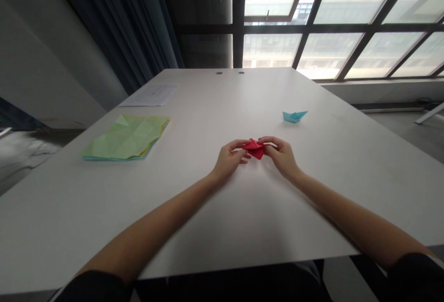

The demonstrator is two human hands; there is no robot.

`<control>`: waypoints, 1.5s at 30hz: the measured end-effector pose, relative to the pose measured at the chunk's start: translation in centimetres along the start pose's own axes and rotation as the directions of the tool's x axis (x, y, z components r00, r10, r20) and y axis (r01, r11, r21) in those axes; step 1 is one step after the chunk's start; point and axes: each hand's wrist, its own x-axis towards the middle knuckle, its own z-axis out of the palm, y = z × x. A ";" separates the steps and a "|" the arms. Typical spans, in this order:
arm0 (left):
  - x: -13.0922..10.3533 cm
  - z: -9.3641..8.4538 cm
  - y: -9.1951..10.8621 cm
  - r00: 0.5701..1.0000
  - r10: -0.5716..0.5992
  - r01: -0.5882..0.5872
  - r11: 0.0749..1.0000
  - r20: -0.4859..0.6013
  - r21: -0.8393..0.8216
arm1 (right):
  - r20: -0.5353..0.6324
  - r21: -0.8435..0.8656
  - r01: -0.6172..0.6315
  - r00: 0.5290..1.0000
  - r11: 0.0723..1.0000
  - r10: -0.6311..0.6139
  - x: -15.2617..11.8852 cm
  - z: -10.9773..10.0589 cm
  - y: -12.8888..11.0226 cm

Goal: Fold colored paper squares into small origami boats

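A small folded red paper (255, 148) is held just above the white table, between my two hands. My left hand (231, 156) pinches its left side with thumb and fingertips. On the other side, my right hand (280, 154) grips the right edge between thumb and fingers. The red paper has a pointed flap hanging down in front and layered folds on top; my fingertips hide its two ends. Beyond my right hand sits a folded light-blue paper boat (294, 116), upright and touched by neither hand.
On the left of the white table (208, 117) lies a stack of creased coloured paper (128, 138), green on top, with yellow and blue edges below. Behind it is a printed white sheet (151, 95). A dark curtain (121, 24) and windows stand past the far edge.
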 end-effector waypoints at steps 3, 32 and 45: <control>0.1 0.0 0.1 0.996 -0.072 0.077 0.987 0.043 -0.141 | -0.018 0.057 -0.052 0.998 0.997 0.053 0.0 0.1 0.1; 0.2 -1.0 0.1 0.977 0.211 -0.210 0.947 0.020 0.243 | 0.204 -0.148 0.100 0.977 0.984 -0.068 -0.2 -0.6 0.1; 0.4 -1.2 0.1 0.965 0.255 -0.255 0.872 0.056 0.419 | 0.176 -0.433 0.238 0.968 0.869 -0.177 -0.1 -0.9 -0.8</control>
